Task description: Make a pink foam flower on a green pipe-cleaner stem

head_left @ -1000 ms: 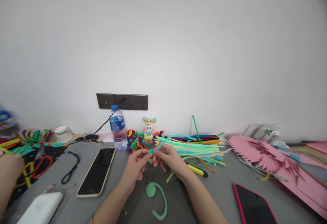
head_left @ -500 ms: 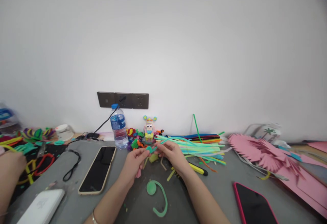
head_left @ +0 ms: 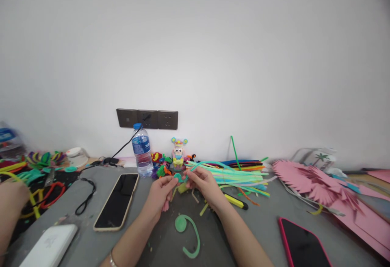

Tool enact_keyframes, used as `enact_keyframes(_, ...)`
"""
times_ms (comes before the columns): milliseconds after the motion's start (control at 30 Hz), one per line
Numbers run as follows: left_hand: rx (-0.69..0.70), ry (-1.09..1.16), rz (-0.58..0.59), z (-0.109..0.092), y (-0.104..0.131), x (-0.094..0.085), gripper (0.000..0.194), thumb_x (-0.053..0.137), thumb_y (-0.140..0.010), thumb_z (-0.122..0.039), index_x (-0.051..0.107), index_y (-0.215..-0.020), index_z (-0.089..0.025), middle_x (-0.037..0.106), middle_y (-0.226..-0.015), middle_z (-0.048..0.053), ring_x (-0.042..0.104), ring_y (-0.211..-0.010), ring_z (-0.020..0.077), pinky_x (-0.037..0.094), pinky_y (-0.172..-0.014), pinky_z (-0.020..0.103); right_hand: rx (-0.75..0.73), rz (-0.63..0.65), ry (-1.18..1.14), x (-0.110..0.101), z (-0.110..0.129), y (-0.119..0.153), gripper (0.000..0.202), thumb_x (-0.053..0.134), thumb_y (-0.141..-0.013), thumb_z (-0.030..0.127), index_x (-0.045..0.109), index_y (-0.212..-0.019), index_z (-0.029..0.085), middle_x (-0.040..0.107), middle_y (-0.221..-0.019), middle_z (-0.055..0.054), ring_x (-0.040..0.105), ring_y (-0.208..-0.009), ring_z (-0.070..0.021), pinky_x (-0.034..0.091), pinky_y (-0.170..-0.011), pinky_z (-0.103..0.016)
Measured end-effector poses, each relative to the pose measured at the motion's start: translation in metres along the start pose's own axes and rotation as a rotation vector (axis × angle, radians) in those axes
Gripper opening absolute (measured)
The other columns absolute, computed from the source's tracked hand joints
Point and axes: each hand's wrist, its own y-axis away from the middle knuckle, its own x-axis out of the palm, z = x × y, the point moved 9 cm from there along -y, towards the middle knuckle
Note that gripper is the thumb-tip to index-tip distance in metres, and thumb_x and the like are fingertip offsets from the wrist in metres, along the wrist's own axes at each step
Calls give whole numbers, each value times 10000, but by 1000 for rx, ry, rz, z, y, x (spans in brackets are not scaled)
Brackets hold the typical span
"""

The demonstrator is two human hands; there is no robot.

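Note:
Between my two hands is a green pipe cleaner with a small coiled disc at one end. My left hand pinches the coil between thumb and fingertips. My right hand is closed on the pipe cleaner just beside the coil, and its loose length arches up over that hand. On the grey table below my hands lies another green pipe cleaner, coiled at one end and curved like a hook at the other. A small figure with big eyes stands behind my hands.
A bundle of pipe cleaners and a yellow cutter lie to the right. A water bottle, a black phone and a white power bank are left. Another person's hand is at far left. Pink paper and another phone lie right.
My hands stay almost in place. The pipe cleaner's loose length now arches higher over my right hand, and the coil shows more of its face. The other person's hand has shifted slightly.

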Motion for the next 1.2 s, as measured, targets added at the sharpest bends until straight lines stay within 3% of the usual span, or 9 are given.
enact_keyframes(233,-32,-265,82,-1,6,9,507,668,-631,-636,640,-743,-142,379,-331,-108,254,-215,45,175,-262,180,-13,0,93,-4,3,-4,370,750,-649,532,646,-632,178,625,-586,5,532,-449,-118,409,-468,-244)
enact_keyframes(433,-35,-434,131,-8,10,14,402,646,-682,-549,642,-686,-147,372,-314,-105,268,-219,49,185,-274,177,-41,-11,208,-5,7,-4,336,776,-621,495,680,-633,173,609,-562,5,546,-479,-134,413,-486,-252)
enact_keyframes(600,-31,-425,123,-9,12,14,342,672,-688,-485,665,-663,-144,375,-316,-99,272,-234,51,177,-291,182,-33,2,238,-6,3,-4,333,755,-638,510,695,-623,182,589,-514,10,539,-472,-141,408,-478,-254)
enact_keyframes(833,53,-370,138,-6,9,18,294,709,-663,-425,652,-604,-143,496,-420,-58,321,-269,40,175,-303,179,18,96,279,-1,2,0,318,754,-646,495,722,-623,179,671,-598,-14,500,-446,-118,396,-468,-251)
enact_keyframes(1000,9,-339,181,-7,13,20,276,696,-682,-435,632,-701,-167,427,-360,-100,290,-226,44,181,-255,163,84,174,293,3,-1,6,308,759,-653,471,703,-602,172,629,-503,9,512,-444,-118,396,-483,-240)
enact_keyframes(1200,-21,-276,146,-9,11,15,340,711,-658,-465,629,-776,-157,483,-420,-91,298,-242,34,219,-232,144,151,181,267,-1,-9,8,325,759,-658,468,646,-607,167,660,-523,3,565,-463,-128,421,-506,-242)
